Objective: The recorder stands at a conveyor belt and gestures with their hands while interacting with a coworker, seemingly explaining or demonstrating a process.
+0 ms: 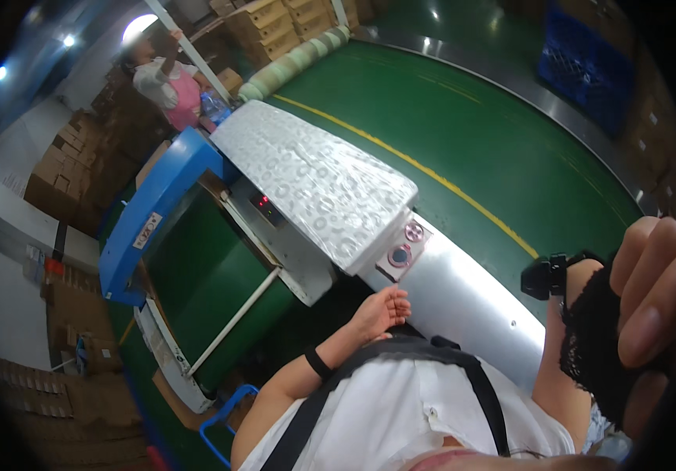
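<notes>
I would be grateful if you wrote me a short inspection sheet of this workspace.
Surface: flat green surface with a yellow line.
Things at hand: silver ring-patterned machine cover; small panel with round buttons; blue arched machine frame.
Clutter: stacked brown cardboard boxes.
Hands: left hand loosely curled beside the smooth silver metal housing, apparently empty; right hand raised, curled beside black lace fabric, grip unclear.
Cables: nothing seen.
Surroundings: person in a pink apron; pale green-and-beige roll.
</notes>
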